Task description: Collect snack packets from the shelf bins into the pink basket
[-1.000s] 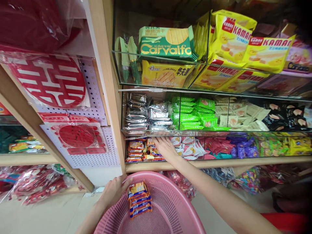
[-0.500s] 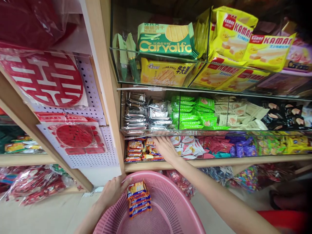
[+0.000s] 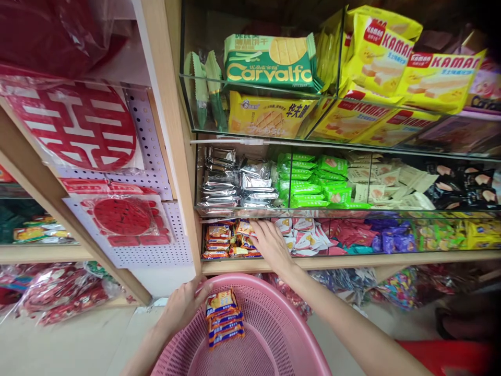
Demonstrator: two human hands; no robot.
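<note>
My left hand (image 3: 182,305) grips the rim of a pink plastic basket (image 3: 274,334) held below the shelves. Inside the basket lies a small stack of orange and blue snack packets (image 3: 224,318). My right hand (image 3: 268,243) reaches into the lowest glass bin, its fingers laid over the pile of the same orange snack packets (image 3: 223,240). Whether those fingers hold a packet is hidden by the back of the hand. White and red packets (image 3: 303,237) lie just right of that hand.
Glass-fronted shelves hold silver packets (image 3: 235,183), green packets (image 3: 309,183), a green Carvalfo box (image 3: 270,62) and yellow Kamar bags (image 3: 387,57). A wooden post (image 3: 172,130) divides them from red paper decorations (image 3: 74,125) on a pegboard. Bagged sweets hang below.
My right hand has drawn slightly back and to the right over the orange packets. The left hand and basket stay as they were.
</note>
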